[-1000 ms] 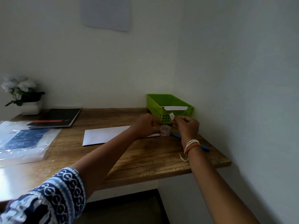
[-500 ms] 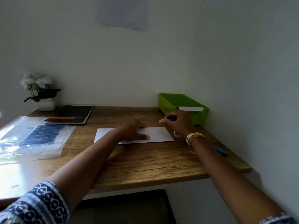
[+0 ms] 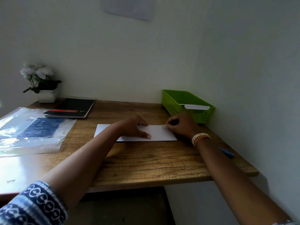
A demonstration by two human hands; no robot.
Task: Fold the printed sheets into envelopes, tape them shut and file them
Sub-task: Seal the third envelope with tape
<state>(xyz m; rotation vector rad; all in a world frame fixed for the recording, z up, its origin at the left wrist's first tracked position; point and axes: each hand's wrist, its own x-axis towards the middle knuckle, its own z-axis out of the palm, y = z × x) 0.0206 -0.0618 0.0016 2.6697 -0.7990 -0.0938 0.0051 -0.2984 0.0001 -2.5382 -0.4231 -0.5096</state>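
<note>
A white folded envelope [image 3: 159, 133] lies flat in the middle of the wooden desk [image 3: 146, 161]. My left hand [image 3: 135, 127] presses down on its centre with fingers spread. My right hand [image 3: 180, 125] is at the envelope's far right corner, fingertips pinched on a small piece of tape [image 3: 163, 126] against the paper's edge. The tape roll is hidden behind my right hand. A green basket [image 3: 173, 101] stands at the back right with a white envelope [image 3: 197, 107] inside it.
A blue pen [image 3: 227, 153] lies near the right edge by the wall. A clear plastic sleeve with blue printed sheets [image 3: 37, 129] covers the left side. A black notebook [image 3: 73, 107] and a potted white flower [image 3: 42, 83] sit at the back left.
Both hands left the tape roll. The left hand came down flat on the envelope, and the right hand brought the torn tape piece down to the envelope's far right edge.
</note>
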